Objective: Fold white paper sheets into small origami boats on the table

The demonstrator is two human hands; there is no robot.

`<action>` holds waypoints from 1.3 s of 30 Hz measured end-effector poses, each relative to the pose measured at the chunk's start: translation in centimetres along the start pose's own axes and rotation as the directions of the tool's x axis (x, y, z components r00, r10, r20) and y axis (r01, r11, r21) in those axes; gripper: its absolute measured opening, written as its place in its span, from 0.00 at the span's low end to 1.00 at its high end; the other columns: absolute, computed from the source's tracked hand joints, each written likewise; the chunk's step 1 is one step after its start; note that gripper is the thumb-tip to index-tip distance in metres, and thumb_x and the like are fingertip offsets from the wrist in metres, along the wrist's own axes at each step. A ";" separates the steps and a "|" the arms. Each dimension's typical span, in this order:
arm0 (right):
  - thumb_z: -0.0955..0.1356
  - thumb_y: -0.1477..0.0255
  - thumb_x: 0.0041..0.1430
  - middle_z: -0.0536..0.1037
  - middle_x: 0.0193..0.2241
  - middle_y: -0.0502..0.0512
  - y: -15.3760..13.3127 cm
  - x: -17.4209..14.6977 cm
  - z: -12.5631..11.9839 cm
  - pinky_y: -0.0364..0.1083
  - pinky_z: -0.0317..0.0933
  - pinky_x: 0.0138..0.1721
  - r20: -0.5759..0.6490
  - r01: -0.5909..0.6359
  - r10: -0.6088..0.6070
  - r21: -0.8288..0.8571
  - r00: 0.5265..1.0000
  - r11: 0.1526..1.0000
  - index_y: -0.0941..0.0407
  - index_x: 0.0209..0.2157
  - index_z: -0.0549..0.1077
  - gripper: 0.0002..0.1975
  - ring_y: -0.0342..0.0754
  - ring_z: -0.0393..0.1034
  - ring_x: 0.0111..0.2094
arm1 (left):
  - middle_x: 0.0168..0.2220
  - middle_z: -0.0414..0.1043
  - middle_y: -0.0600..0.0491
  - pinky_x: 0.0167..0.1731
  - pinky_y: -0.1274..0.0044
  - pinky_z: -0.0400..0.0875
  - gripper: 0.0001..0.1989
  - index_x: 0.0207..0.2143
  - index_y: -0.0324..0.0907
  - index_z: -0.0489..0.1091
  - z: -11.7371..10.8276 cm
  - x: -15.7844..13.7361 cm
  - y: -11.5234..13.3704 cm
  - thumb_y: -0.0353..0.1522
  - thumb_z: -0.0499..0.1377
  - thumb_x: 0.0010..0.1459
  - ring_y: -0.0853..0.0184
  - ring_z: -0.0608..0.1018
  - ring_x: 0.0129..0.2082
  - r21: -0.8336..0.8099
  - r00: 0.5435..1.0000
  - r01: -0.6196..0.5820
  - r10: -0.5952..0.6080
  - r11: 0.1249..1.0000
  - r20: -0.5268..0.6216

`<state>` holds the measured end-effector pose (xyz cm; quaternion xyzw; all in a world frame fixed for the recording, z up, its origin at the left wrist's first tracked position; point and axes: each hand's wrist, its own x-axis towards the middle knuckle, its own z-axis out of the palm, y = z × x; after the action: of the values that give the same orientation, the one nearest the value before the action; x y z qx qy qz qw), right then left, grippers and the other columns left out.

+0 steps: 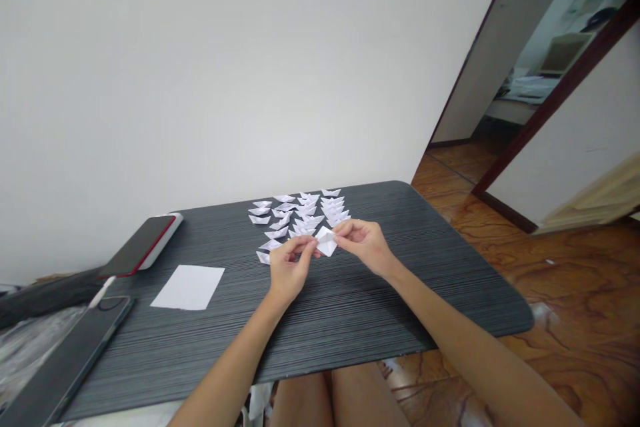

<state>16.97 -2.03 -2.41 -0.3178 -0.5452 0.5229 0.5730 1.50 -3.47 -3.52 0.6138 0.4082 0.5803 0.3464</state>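
Observation:
A small folded piece of white paper (327, 242), diamond-shaped with creases, is held up over the near side of the paper boats. My left hand (292, 267) pinches its left corner between thumb and fingers. On the opposite corner, my right hand (366, 244) has a similar pinch. Just behind both hands, several white folded paper boats (307, 210) stand in loose rows on the dark table. A flat square sheet of white paper (189, 287) lies to the left, apart from my hands.
The dark wood-grain table (400, 320) stands against a white wall. At its left edge lie a phone (95, 347) with a white cable (103, 291) and a dark device with a red rim (140, 247). A doorway (530, 80) is at the right.

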 end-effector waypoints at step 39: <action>0.69 0.69 0.42 0.68 0.18 0.48 0.3 -0.2 0.4 0.42 0.60 0.24 0.062 -0.112 0.120 -0.120 0.991 0.986 0.59 0.26 0.68 0.09 0.40 0.64 0.20 | 0.34 0.75 0.48 0.33 0.76 0.73 0.14 0.36 0.36 0.71 0.3 0.3 -0.5 0.33 0.59 0.46 0.64 0.77 0.32 0.016 0.989 0.124 -0.122 0.992 -0.085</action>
<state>16.58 -2.22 -2.66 -0.3636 -0.5747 0.5335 0.5029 1.75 -2.95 -3.82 0.5661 0.4657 0.5787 0.3574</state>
